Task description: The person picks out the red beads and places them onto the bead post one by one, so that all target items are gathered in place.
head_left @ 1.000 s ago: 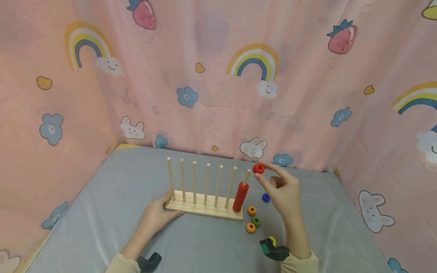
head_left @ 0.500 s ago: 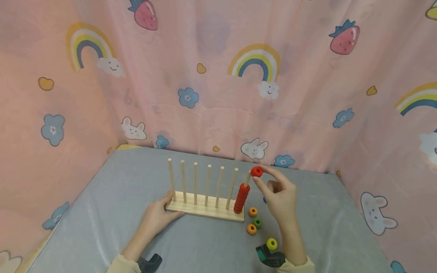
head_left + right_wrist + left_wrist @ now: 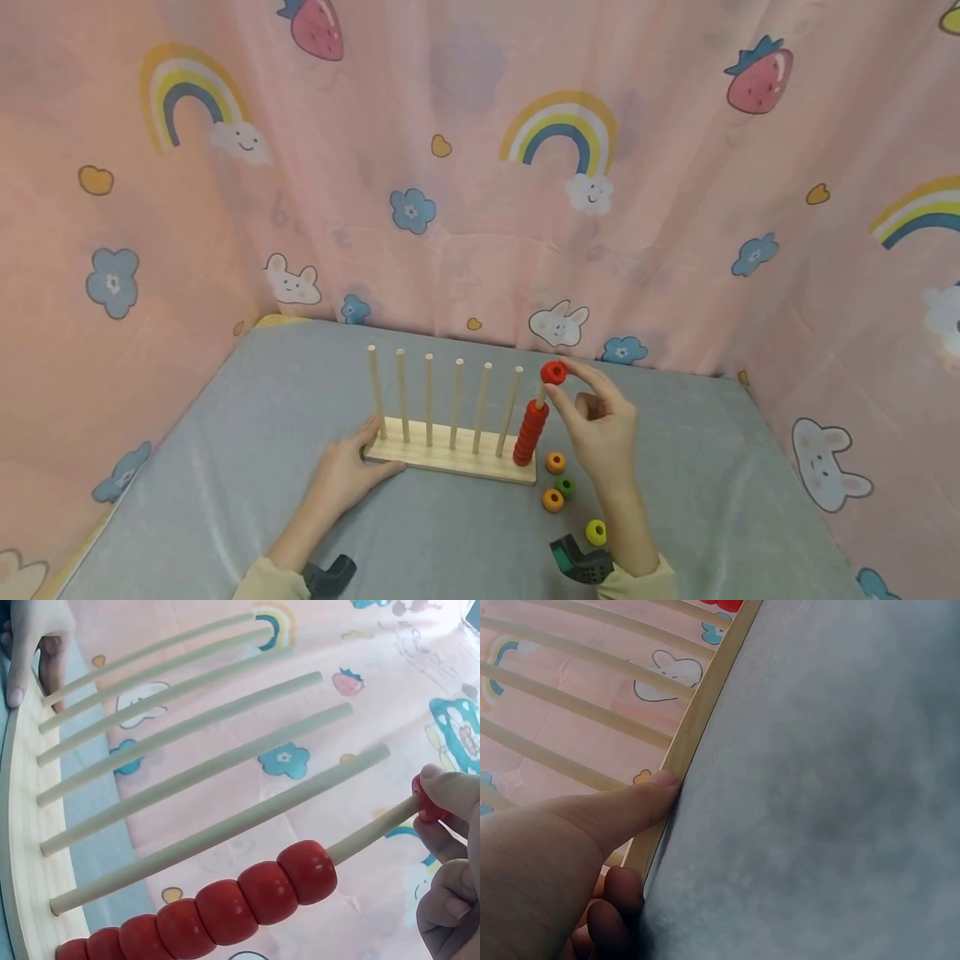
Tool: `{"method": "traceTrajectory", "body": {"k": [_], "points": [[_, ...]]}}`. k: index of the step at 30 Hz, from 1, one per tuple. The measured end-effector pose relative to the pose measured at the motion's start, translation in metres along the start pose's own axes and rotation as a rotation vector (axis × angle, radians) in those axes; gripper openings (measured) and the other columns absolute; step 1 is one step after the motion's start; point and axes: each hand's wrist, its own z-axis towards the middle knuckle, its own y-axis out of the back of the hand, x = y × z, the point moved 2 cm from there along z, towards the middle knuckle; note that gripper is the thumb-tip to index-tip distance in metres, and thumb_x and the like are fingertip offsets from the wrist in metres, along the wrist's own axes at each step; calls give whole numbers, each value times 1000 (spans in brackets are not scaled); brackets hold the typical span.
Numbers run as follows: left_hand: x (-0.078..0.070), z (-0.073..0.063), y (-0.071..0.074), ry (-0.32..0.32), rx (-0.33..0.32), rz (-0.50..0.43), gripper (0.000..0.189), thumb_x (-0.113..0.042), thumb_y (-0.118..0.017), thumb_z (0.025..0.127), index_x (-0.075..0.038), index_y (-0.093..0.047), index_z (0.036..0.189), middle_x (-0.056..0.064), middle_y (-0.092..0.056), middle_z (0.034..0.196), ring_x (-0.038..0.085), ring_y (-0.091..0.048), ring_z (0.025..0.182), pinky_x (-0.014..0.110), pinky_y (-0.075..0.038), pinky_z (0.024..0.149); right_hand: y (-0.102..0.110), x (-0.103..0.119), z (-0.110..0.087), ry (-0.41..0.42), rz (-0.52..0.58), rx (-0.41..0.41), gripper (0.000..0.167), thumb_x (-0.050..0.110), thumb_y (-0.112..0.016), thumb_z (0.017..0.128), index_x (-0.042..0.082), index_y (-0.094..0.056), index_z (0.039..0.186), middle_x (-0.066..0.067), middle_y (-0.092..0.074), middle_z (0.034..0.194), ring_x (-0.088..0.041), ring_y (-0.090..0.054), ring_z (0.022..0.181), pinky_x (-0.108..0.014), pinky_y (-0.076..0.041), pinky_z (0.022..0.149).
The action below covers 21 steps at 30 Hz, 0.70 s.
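A pale wooden peg rack (image 3: pixel 450 457) with several upright pegs stands on the cloth. Its rightmost peg carries a stack of red beads (image 3: pixel 530 433); the other pegs are bare. My right hand (image 3: pixel 606 429) pinches a single red bead (image 3: pixel 553 372) between thumb and fingertips, right at the top of that peg. In the right wrist view this pinched bead (image 3: pixel 427 801) meets the peg's tip, apart from the stack below. My left hand (image 3: pixel 345 477) grips the rack's left end, its thumb (image 3: pixel 656 784) along the front edge.
Right of the rack lie two orange beads (image 3: pixel 555 462), a green bead (image 3: pixel 566 486) and a yellow bead (image 3: pixel 596 532). Grey cloth (image 3: pixel 450 542) covers the table, and a pink patterned curtain (image 3: pixel 480 250) rises behind and beside it.
My right hand has moved left with the red bead, from beside the rightmost peg to its top. A blue bead seen earlier is now hidden behind that hand. My left hand stays put.
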Motion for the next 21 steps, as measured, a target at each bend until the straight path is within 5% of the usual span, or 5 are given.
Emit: {"method": "traceTrajectory", "body": {"k": [21], "points": [[3, 3, -2, -13, -1, -1, 92, -42, -92, 83, 4, -52, 152, 19, -50, 158, 42, -51, 143, 56, -50, 110, -3, -1, 1, 33, -14, 30, 39, 1, -85, 89, 7, -78, 127, -8, -74, 110, -8, -32, 45, -22, -27, 41]]}}
